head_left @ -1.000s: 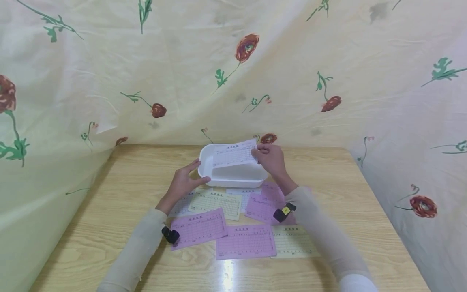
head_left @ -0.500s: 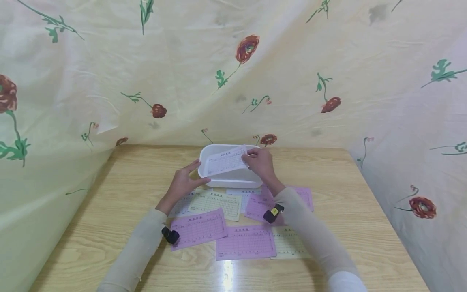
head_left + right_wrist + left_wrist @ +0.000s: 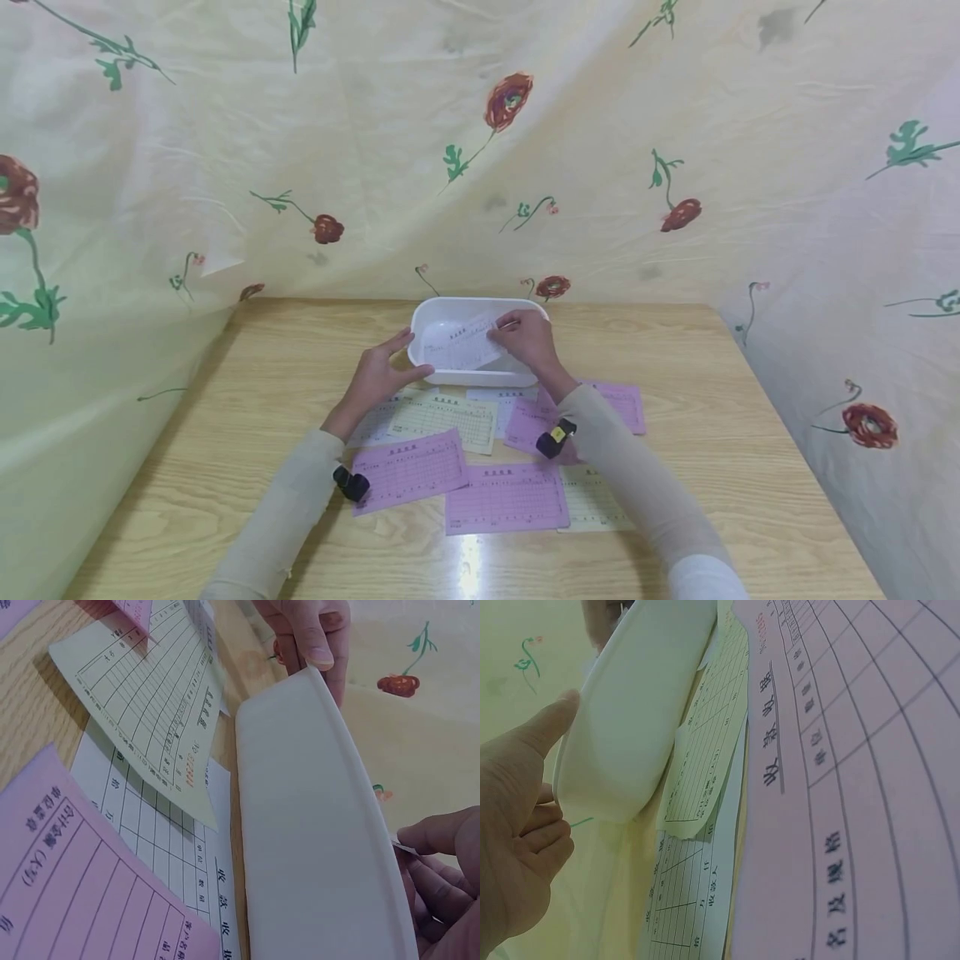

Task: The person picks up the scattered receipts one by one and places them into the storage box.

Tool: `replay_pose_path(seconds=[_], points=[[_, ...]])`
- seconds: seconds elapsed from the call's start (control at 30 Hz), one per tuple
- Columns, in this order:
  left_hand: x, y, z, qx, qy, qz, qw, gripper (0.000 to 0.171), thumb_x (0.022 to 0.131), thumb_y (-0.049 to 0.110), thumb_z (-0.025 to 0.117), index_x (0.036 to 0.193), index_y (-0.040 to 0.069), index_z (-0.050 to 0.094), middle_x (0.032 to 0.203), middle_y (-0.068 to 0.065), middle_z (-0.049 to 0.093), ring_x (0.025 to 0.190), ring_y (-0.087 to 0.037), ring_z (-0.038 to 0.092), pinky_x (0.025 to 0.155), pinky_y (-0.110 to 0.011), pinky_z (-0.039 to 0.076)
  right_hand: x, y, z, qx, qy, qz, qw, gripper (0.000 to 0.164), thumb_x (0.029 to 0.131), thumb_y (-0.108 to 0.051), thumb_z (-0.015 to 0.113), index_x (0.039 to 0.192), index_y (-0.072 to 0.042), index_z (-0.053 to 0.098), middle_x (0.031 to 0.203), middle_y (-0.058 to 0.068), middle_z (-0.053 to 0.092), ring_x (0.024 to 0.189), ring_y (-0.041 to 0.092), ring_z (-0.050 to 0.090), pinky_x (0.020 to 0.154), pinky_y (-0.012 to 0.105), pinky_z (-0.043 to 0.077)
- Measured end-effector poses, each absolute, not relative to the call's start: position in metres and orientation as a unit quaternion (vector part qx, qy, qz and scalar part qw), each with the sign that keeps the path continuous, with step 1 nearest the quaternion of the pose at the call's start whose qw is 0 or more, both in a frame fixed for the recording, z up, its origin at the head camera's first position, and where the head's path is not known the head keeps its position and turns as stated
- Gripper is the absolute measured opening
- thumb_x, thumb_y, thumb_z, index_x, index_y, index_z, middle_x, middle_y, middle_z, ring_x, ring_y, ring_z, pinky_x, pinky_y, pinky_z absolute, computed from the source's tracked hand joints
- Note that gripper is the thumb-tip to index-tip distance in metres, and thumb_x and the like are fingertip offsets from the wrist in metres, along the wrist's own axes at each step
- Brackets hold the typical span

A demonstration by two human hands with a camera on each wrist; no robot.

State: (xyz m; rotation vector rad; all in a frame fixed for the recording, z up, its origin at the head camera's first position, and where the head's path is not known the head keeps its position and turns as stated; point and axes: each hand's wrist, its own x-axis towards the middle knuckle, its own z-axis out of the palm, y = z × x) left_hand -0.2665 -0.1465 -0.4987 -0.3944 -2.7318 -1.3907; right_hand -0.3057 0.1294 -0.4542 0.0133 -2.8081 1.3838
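Observation:
A white plastic tub [image 3: 487, 378] stands at the back middle of the wooden table. My left hand [image 3: 375, 375] grips its left end, thumb on the front rim; in the left wrist view the fingers curl beside the wall of the tub [image 3: 622, 727]. My right hand [image 3: 528, 340] pinches the right end of a white receipt slip [image 3: 457, 348] between thumb and fingers. The slip lies tilted inside the tub, its left end low. In the right wrist view the tub wall [image 3: 307, 825] hides most of the slip.
In front of the tub lie several receipt slips: a pink slip [image 3: 408, 471] at left, another pink slip [image 3: 506, 500] at centre, a yellow slip [image 3: 450, 419], and a yellow slip [image 3: 592, 504] partly under my right sleeve. A flowered cloth [image 3: 375, 150] hangs behind the table [image 3: 285, 333].
My right hand has moved left and down with the white receipt slip, bringing it from above the rim into the tub. The left hand stays on the tub's left end.

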Motion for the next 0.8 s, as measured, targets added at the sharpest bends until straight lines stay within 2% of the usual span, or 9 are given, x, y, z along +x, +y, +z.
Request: replay_pose_path(seconds=[0.13, 0.33, 0.43, 0.53, 0.8], points=[[-0.266, -0.146, -0.498, -0.129, -0.882, -0.452, 0.029, 0.086, 0.082, 0.041, 0.086, 0.148, 0.001, 0.049, 0.159, -0.014, 0.041, 0.149, -0.035, 0.035, 0.121, -0.050, 0.032, -0.307, 0.130, -0.455, 0.009, -0.901, 0.433, -0.013, 0.026, 0.086, -0.019, 0.081, 0.104, -0.001, 0.075, 0.101, 0.016, 0.078, 0.091, 0.027, 0.075, 0.070, 0.030, 0.058], [-0.266, -0.146, -0.498, -0.133, -0.881, -0.454, 0.031, 0.086, 0.082, 0.041, 0.086, 0.148, 0.001, 0.049, 0.159, -0.014, 0.041, 0.148, -0.035, 0.035, 0.121, -0.051, 0.032, -0.309, 0.132, -0.455, 0.008, -0.902, 0.428, -0.043, 0.027, 0.085, -0.021, 0.083, 0.102, -0.001, 0.075, 0.095, 0.016, 0.077, 0.072, 0.020, 0.073, 0.057, 0.024, 0.056], [-0.266, -0.146, -0.498, -0.133, -0.880, -0.454, 0.029, 0.086, 0.082, 0.042, 0.086, 0.148, 0.001, 0.049, 0.159, -0.014, 0.041, 0.149, -0.035, 0.035, 0.121, -0.051, 0.032, -0.309, 0.135, -0.454, 0.013, -0.905, 0.422, -0.045, 0.028, 0.086, -0.024, 0.083, 0.101, -0.002, 0.075, 0.092, 0.015, 0.078, 0.067, 0.018, 0.071, 0.056, 0.025, 0.056], [-0.266, -0.146, -0.498, -0.132, -0.879, -0.458, 0.029, 0.086, 0.082, 0.042, 0.086, 0.148, 0.001, 0.050, 0.159, -0.013, 0.041, 0.149, -0.036, 0.035, 0.121, -0.051, 0.032, -0.309, 0.140, -0.450, 0.017, -0.910, 0.413, -0.039, 0.030, 0.087, -0.026, 0.082, 0.103, -0.003, 0.075, 0.092, 0.013, 0.077, 0.068, 0.020, 0.072, 0.057, 0.027, 0.058], [-0.266, -0.147, -0.498, -0.127, -0.880, -0.457, 0.027, 0.085, 0.083, 0.042, 0.085, 0.148, 0.002, 0.049, 0.160, -0.011, 0.040, 0.149, -0.035, 0.034, 0.122, -0.049, 0.031, -0.301, 0.155, -0.434, 0.055, -0.909, 0.413, -0.024, 0.030, 0.092, -0.024, 0.078, 0.114, -0.004, 0.074, 0.102, 0.012, 0.077, 0.085, 0.034, 0.075, 0.063, 0.029, 0.062]])
